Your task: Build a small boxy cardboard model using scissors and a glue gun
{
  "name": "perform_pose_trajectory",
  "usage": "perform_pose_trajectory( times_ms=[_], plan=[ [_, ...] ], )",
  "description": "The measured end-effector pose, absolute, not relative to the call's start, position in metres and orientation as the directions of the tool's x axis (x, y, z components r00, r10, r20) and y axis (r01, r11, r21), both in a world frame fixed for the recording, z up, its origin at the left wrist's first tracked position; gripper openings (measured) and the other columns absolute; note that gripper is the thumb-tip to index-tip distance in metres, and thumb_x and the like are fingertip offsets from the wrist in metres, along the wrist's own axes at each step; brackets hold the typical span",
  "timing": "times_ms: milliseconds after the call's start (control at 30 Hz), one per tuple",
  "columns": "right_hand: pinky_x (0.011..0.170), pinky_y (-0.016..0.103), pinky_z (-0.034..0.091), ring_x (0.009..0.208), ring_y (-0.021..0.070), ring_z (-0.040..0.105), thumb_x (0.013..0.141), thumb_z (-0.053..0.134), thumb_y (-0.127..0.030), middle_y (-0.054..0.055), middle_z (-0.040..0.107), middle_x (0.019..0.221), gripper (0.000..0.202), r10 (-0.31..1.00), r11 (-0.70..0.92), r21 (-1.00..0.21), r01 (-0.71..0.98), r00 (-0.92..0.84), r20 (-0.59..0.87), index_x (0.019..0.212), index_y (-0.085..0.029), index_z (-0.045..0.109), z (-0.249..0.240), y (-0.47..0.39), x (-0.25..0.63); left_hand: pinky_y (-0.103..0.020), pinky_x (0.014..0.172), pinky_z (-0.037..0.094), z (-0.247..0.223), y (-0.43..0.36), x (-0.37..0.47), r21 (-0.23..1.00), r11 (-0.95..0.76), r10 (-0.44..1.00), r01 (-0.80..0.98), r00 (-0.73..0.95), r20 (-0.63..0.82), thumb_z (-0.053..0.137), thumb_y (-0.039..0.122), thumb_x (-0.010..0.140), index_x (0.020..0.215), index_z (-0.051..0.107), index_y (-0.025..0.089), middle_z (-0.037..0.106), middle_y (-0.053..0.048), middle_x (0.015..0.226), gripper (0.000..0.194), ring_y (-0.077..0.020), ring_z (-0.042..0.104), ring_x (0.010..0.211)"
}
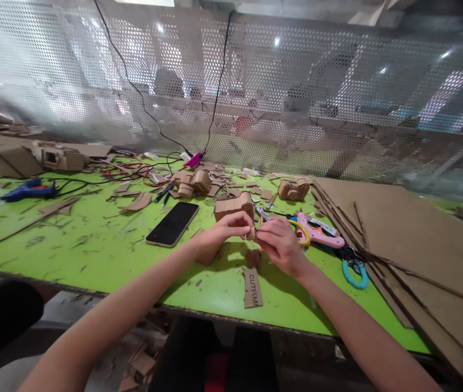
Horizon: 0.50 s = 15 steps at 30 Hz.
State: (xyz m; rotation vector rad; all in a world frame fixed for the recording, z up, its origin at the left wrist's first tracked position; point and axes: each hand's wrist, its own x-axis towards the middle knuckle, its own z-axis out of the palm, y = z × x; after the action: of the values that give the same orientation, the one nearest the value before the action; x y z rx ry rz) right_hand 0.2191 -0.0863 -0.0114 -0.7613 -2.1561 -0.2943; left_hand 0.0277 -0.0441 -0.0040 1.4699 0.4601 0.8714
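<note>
Small cardboard pc (251, 234) held up over bench (215, 286), betw. L hand (232, 225) & R hand (284, 246), near side of cardboard block (232, 204). L fingers pinched on pc; R fingers narrow at its R edge, can't tell if gripping. Technique (judgement): steady w/ L, adjust w/ R, light pressure since thin board prob. creases; keep R wrist off pink glue gun (319, 235), tip poss. hot.

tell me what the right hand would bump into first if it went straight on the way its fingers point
Probably the small cardboard piece directly ahead of the right hand, then the left hand just beyond; whether the right already touches the piece is hard to tell.
</note>
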Motion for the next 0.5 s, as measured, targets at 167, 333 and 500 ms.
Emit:
perform_pose_trajectory(
  times_ms=[167,333,500],
  plan=[
    [0.081,0.037,0.044,0.076,0.0186,0.060,0.090,0.056,-0.024,0.004,0.070,0.082,0.011,0.490,0.700,-0.062,0.711,-0.416,0.766,0.086,-0.020,0.066,-0.011,-0.087,0.218,-0.023,0.062,0.041,-0.009,-0.043,0.035,0.965,-0.056,0.826,-0.255,0.531,0.188,0.071,0.031,0.077,0.093,0.060,0.022,0.059,0.000,0.079,0.021,-0.0110,0.053,0.068],
    [0.080,0.036,0.043,0.073,0.0183,0.062,0.086,0.061,-0.021,0.003,0.071,0.078,0.008,0.496,0.645,-0.038,0.763,-0.381,0.780,0.080,-0.020,0.065,-0.011,-0.088,0.218,-0.020,0.054,0.037,-0.017,-0.035,0.039,0.934,0.150,0.823,-0.325,0.564,0.064,0.082,0.036,0.064,0.098,0.056,0.021,0.061,0.002,0.075,0.045,-0.0081,0.052,0.061],
    [0.081,0.035,0.042,0.074,0.0175,0.062,0.087,0.060,-0.022,0.001,0.071,0.079,0.010,0.504,0.617,-0.017,0.787,-0.379,0.776,0.079,-0.022,0.065,-0.010,-0.089,0.217,-0.018,0.051,0.036,-0.022,-0.030,0.041,0.892,0.255,0.821,-0.373,0.570,0.004,0.086,0.033,0.056,0.094,0.059,0.019,0.059,0.003,0.072,0.049,-0.0065,0.050,0.057]
  ],
)
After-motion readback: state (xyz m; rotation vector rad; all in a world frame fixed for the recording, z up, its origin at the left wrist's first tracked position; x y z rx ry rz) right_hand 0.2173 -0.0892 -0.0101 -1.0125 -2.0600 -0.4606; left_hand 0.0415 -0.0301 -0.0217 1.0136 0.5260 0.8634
